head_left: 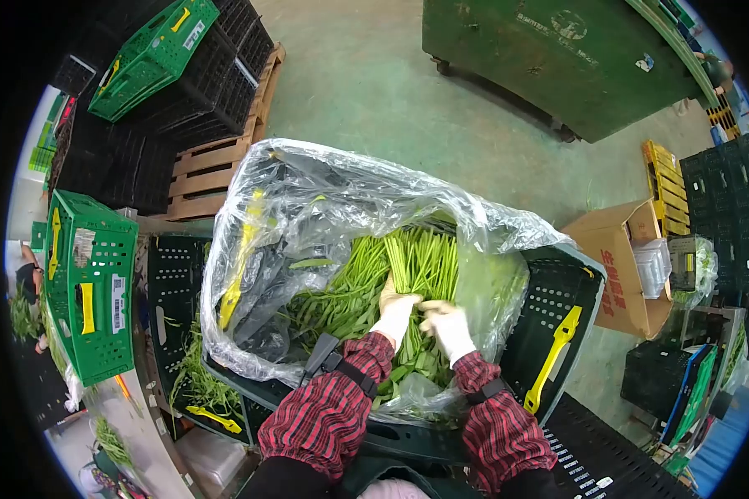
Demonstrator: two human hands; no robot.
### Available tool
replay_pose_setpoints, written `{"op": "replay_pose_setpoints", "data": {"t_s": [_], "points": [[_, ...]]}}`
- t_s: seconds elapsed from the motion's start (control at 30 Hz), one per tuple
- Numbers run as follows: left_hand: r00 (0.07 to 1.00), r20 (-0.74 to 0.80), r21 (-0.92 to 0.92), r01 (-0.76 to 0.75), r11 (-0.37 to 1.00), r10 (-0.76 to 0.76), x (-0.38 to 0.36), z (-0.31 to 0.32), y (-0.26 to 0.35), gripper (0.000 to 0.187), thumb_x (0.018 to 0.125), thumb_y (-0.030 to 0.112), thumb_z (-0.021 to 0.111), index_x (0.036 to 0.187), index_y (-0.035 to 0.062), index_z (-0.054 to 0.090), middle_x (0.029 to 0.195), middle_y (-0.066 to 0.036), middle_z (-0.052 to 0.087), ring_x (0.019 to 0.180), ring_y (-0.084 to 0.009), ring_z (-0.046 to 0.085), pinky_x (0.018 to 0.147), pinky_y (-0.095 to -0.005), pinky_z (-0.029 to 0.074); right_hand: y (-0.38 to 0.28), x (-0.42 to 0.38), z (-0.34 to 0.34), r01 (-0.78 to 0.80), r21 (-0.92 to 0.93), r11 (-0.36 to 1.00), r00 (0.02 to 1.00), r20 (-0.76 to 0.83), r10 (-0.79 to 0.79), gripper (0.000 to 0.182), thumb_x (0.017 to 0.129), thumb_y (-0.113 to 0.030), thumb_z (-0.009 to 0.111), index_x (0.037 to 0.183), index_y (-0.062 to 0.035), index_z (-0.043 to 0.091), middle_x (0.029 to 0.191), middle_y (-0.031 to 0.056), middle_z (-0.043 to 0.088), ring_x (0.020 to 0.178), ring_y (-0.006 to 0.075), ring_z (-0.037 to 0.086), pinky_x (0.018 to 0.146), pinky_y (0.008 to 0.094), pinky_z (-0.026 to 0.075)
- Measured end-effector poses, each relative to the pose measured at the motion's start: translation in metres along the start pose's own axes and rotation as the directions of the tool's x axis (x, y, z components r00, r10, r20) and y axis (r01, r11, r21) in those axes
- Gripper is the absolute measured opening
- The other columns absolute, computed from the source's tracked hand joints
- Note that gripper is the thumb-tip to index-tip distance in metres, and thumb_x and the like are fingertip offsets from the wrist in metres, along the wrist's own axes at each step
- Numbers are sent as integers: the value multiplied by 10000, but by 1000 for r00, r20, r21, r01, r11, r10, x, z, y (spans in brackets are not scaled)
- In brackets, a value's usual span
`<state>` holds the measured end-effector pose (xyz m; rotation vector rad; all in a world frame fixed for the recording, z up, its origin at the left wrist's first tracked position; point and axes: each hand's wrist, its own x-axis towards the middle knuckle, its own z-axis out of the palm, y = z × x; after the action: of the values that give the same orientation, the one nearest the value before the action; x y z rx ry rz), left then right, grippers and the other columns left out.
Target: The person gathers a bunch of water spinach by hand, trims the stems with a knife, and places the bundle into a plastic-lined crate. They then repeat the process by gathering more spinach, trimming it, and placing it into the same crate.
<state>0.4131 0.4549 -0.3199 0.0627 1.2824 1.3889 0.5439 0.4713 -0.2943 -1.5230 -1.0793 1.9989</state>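
A dark crate lined with clear plastic film (pixel 366 170) stands in front of me, holding long-stemmed leafy greens (pixel 424 258) that look like water spinach. Their cut stems point away from me, and the leaves lie nearer and to the left. My left hand (pixel 396 318), in a pale glove, is closed around a bunch of the greens (pixel 398 262). Beside it, my right hand (pixel 448 328), also gloved, has curled fingers against the lower stems. What lies between those fingers is hidden. Red-and-black checked sleeves cover both forearms.
Left of me are a green crate (pixel 91 287), a dark crate with loose greens (pixel 204 374) and stacked black crates on a wooden pallet (pixel 212 170). A large green wheeled bin (pixel 558 66) stands ahead. On the right is a cardboard box (pixel 612 266). People show at the edges.
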Motion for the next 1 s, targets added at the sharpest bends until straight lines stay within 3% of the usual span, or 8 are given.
{"op": "replay_pose_setpoints", "data": {"t_s": [0.07, 0.13, 0.33, 0.43, 0.53, 0.67, 0.83, 1.0], "points": [[1000, 8, 103, 12, 995, -13, 0, 1, 5, 527, 712, -108, 602, 1212, 45, 540, 983, -65, 660, 787, -148, 610, 725, -276, 491, 27, 17, -36, -4, -236, 972, 951, -301, -69, 144, 867, -67, 534, 947, 10, 627, 669, 73, 636, 500, 121, 567, 455, 229, 454], [1000, 14, 203, 25, 979, -28, -2, 3, 10, 435, 710, -102, 614, 1127, 18, 599, 975, -52, 667, 819, -141, 606, 791, -266, 471, 26, 24, -48, -150, 37, 988, 884, -442, 151, 89, 844, -110, 585, 827, -41, 639, 504, 25, 550, 390, 123, 493, 368, 279, 398], [975, 123, 240, 154, 958, -188, 0, 8, 12, 424, 688, -80, 674, 1097, 14, 616, 966, -61, 669, 807, -142, 607, 775, -262, 472, 32, 16, -45, -200, 252, 947, 930, -257, 265, 141, 853, -43, 557, 973, 29, 576, 760, 85, 611, 545, 182, 576, 433, 282, 442], [960, 90, 273, 230, 934, -263, -13, 20, 25, 481, 708, -53, 702, 1164, 15, 563, 946, -75, 661, 813, -149, 610, 742, -279, 489, 12, 2, -24, -213, 482, 850, 975, 158, 155, 105, 845, -23, 571, 928, 39, 555, 771, 75, 581, 616, 175, 545, 614, 288, 449], [891, 50, 265, 425, 866, -452, -18, 23, 40, 514, 731, -24, 718, 1202, 38, 522, 935, -72, 658, 815, -156, 615, 710, -297, 503, 10, 0, 0, -144, 175, 974, 988, 84, 131, 68, 855, -14, 568, 910, 23, 551, 724, 51, 563, 619, 156, 573, 567, 271, 460], [969, 70, 192, 222, 956, -239, -2, 2, 34, 386, 699, -45, 687, 1070, 21, 600, 960, -78, 669, 853, -186, 623, 795, -308, 481, -16, -21, 13, -85, 112, 990, 985, 162, 66, 236, 858, -2, 559, 1081, 68, 588, 698, 49, 587, 587, 119, 582, 537, 237, 464], [951, 48, 346, 272, 898, -306, -11, 3, 59, 376, 679, 52, 724, 1031, -14, 609, 961, -97, 665, 873, -196, 612, 825, -303, 449, -13, 0, -13, 22, 134, 991, 894, -445, 40, 113, 873, -35, 522, 889, 8, 626, 583, 34, 550, 494, 100, 525, 457, 232, 420], [902, 178, 460, 277, 844, -393, -9, 1, 59, 424, 696, 135, 756, 1068, -11, 615, 1007, -96, 659, 916, -182, 605, 837, -294, 445, -3, 7, -7, -49, 169, 984, 975, -207, 84, 102, 877, -23, 503, 932, 11, 581, 643, 58, 553, 499, 127, 537, 457, 243, 419]]}}
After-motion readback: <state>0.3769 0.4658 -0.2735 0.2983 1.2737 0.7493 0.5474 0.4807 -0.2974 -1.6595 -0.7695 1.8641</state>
